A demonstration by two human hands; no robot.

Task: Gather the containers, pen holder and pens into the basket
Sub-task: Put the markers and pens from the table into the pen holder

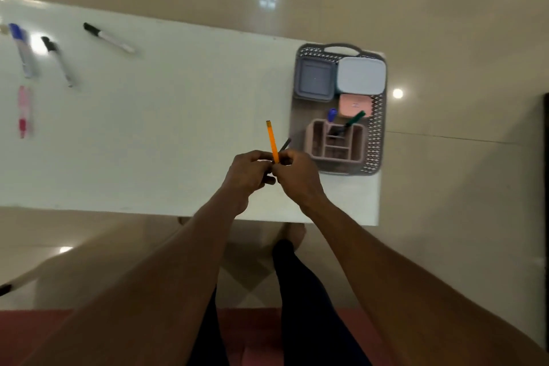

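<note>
A grey basket stands at the table's right end. Inside it are a grey container, a white container, a small pink container and a pink pen holder with a blue pen and a green pen. Just left of the basket, my left hand and my right hand meet. Their fingers pinch an orange pencil that points up and away. A dark pen sticks out by my right hand.
Several pens lie at the white table's left end: a blue marker, two black-capped markers and a pink pen. The table's near edge is just below my wrists.
</note>
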